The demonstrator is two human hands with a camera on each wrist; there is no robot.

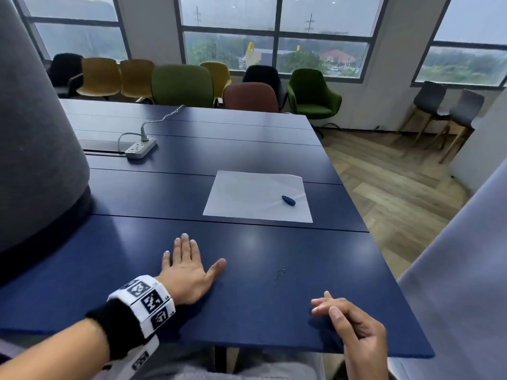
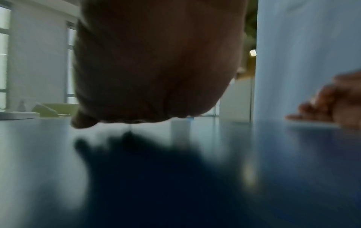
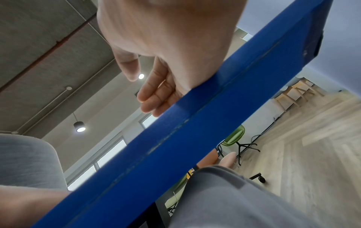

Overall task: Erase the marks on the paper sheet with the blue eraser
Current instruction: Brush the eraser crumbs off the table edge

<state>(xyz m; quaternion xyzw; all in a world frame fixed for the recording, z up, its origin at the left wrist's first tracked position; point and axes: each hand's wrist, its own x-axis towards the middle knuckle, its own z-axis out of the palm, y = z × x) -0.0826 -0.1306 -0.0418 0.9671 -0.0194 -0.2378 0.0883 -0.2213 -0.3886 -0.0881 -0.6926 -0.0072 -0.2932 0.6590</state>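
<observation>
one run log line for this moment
phase: pre-reach | left hand: flat on table | right hand: empty | blue eraser: on paper sheet

One paper sheet (image 1: 256, 197), one blue eraser (image 1: 288, 200), one power strip (image 1: 140, 150), two hands (image 1: 189, 270).

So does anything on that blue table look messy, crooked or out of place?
Only small things. A little patch of dark crumbs lies on the blue table between the left hand and right hand. The paper sheet lies slightly askew, with the blue eraser lying on it. No marks are visible.
</observation>
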